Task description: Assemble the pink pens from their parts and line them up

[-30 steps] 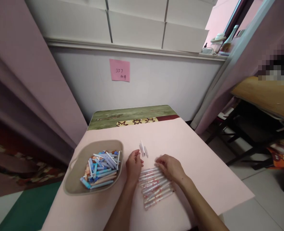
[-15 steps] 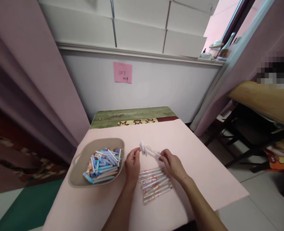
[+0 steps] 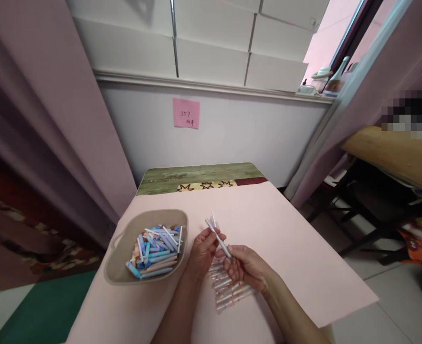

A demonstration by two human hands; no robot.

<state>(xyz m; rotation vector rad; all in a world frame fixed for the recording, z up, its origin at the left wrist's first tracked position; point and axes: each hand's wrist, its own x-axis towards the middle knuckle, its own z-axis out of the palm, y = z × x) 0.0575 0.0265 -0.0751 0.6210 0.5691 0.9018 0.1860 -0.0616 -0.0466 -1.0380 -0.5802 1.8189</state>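
Note:
My left hand [image 3: 204, 247] is closed, its thumb and fingertips pinching a slim whitish pen [image 3: 222, 244] near its upper end. Closed around the lower end of that same pen is my right hand [image 3: 247, 264]. A second thin white piece [image 3: 213, 219] sticks up behind the pen at my left fingertips; its kind is too small to tell. Under and in front of my hands lies a row of clear-barrelled pens [image 3: 228, 292] with reddish marks, side by side on the pink sheet. My right hand hides part of the row.
A beige plastic bin [image 3: 116, 260] at left holds several blue, orange and white pens and pen parts [image 3: 157, 251]. Pink paper [image 3: 286, 267] covers most of the table. A pink note [image 3: 185, 113] is stuck to the wall; a wooden desk [image 3: 393, 153] stands at right.
My right hand has moved left to meet my left hand, bringing the pen across to it. The pen now slants between both hands. The view has shifted slightly.

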